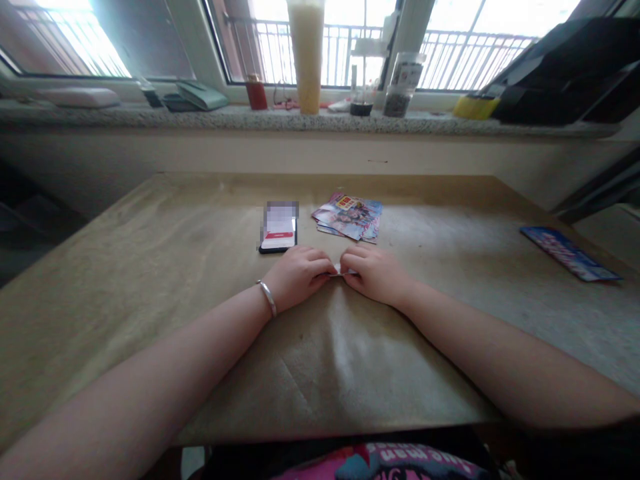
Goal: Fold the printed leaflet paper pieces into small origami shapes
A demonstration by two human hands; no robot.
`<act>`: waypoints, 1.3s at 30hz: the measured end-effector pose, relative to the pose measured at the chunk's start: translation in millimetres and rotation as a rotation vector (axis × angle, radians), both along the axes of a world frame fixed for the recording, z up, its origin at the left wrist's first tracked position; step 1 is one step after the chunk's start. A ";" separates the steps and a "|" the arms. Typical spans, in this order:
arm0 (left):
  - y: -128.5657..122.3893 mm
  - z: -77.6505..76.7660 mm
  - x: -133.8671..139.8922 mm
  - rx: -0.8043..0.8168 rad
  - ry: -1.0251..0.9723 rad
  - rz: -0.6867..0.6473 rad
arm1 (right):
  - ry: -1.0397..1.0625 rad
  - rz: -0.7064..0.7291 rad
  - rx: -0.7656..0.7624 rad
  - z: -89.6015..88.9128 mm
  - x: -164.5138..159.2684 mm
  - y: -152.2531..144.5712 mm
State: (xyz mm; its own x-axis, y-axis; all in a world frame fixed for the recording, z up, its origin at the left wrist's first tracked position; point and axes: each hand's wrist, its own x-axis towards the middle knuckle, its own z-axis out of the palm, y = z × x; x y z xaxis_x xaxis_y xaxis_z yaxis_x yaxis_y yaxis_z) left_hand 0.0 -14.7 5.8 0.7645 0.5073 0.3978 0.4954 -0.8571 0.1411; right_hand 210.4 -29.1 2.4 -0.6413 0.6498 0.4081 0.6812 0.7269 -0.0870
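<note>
Low over the middle of the table, my left hand [301, 275] and my right hand [374, 272] face each other, fingertips a short gap apart. Both are closed, pinching a small strip of white paper [338, 270] from its two sides. Most of the paper is hidden under my fingers. A phone [279, 227] with its screen lit lies just beyond my left hand. Past the paper rests a loose stack of printed picture sheets [350, 217]. A silver bracelet [267, 298] circles my left wrist.
A blue printed packet [570, 255] lies at the right of the table [150, 293]. Along the stone windowsill [250, 119] stand a tall yellowish container [307, 60], a red container [257, 93], a clear jar [400, 87] and a dark bulky object [560, 73].
</note>
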 end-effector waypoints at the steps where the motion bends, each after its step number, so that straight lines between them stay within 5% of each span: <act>1: 0.1 -0.1 -0.4 0.006 0.010 -0.004 | 0.013 0.017 -0.027 0.2 0.3 0.1; 16: 2.1 2.1 -4.3 0.137 0.104 0.019 | 0.285 0.256 -0.283 -1.9 11.7 8.4; 20: 5.1 -1.2 -5.4 0.064 0.090 0.036 | 0.279 0.260 -0.311 -3.9 14.2 12.8; 39: 2.8 3.0 -8.0 -0.070 0.094 -0.055 | -0.266 0.272 0.120 10.9 12.3 5.0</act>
